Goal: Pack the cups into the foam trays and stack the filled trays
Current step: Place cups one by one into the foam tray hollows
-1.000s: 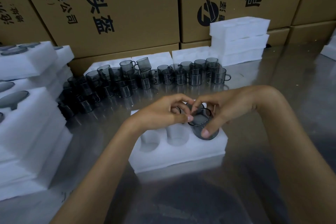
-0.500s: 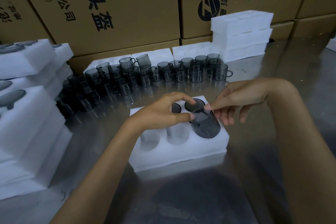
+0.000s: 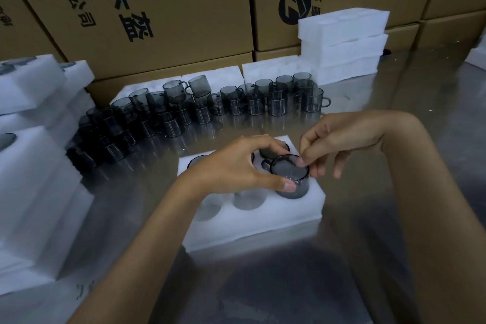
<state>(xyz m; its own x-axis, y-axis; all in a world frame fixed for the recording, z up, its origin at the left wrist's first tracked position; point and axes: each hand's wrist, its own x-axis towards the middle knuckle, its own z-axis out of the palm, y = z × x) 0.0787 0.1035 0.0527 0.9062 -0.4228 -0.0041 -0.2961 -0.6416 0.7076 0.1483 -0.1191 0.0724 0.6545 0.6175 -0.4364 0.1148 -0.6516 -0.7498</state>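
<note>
**Seating a cup in the near-right pocket of the foam tray**

Nearest the viewer, two bare forearms reach in over a shiny metal table (image 3: pixel 342 258). A white foam tray (image 3: pixel 252 221) lies flat between them, with bare table along its near edge and to its right.

A smoky grey glass cup (image 3: pixel 290 176) stands upright in the tray's near-right pocket, about half sunk. The left hand (image 3: pixel 236 166) grips it, thumb against the near wall and fingers arched over toward the far side. The right hand (image 3: pixel 331 144) pinches the rim at its right side with thumb and forefinger, the other fingers loosely curled.

This looks like the seating step. Next the cup probably needs a straight push down, with its handle, which points left, lined up to the pocket's notch. Two near pockets to the left look empty; the far row holds dark cups, partly hidden.

Beyond the tray, a crowded row of loose cups (image 3: pixel 200 110) crosses the table. Stacked trays (image 3: pixel 31 166) stand along the left edge, empty trays (image 3: pixel 342 45) at the far right, and cardboard boxes (image 3: pixel 171 8) wall off the back.
</note>
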